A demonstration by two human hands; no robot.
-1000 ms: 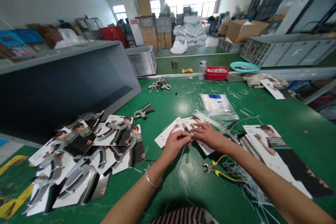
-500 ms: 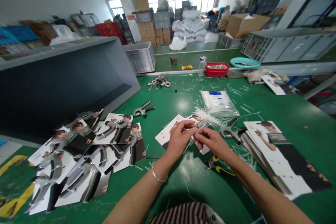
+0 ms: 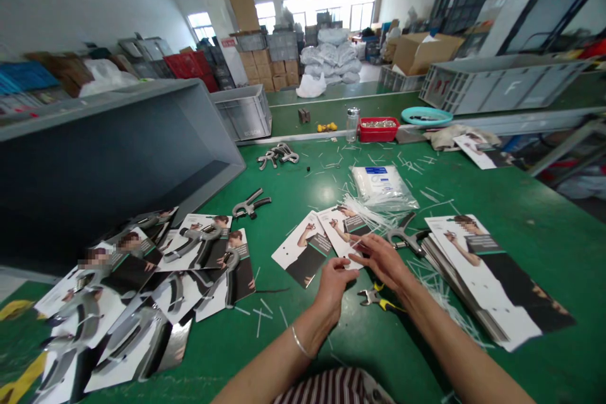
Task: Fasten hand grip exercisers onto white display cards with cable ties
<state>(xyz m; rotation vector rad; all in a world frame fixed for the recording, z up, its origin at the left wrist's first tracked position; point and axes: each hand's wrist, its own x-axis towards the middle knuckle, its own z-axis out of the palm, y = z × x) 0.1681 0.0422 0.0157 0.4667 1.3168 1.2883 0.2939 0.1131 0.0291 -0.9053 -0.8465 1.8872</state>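
Observation:
My left hand (image 3: 332, 287) is just above the table with thumb and fingers pressed together; whatever is between the fingertips is too small to make out. My right hand (image 3: 384, 260) is beside it, over the lower end of a printed card (image 3: 337, 231), its fingers bent around what looks like a thin white cable tie (image 3: 356, 247). Another printed card (image 3: 303, 251) lies partly under that one, to the left. A grey-and-black hand grip strengthener (image 3: 406, 237) lies right of my right hand. Yellow-handled cutting pliers (image 3: 377, 298) lie below my right wrist.
A stack of cards (image 3: 478, 278) stands at the right. Carded hand grips (image 3: 137, 328) pile up at the left, before a tipped grey bin (image 3: 208, 132). A bag of cable ties (image 3: 382, 184), a red tray (image 3: 379, 132) and a glass jar (image 3: 353, 125) sit farther back.
My hands have moved apart from their joined position; the left is lower, and the right has opened out somewhat over the card. The two cards are less covered. The view has shifted slightly.

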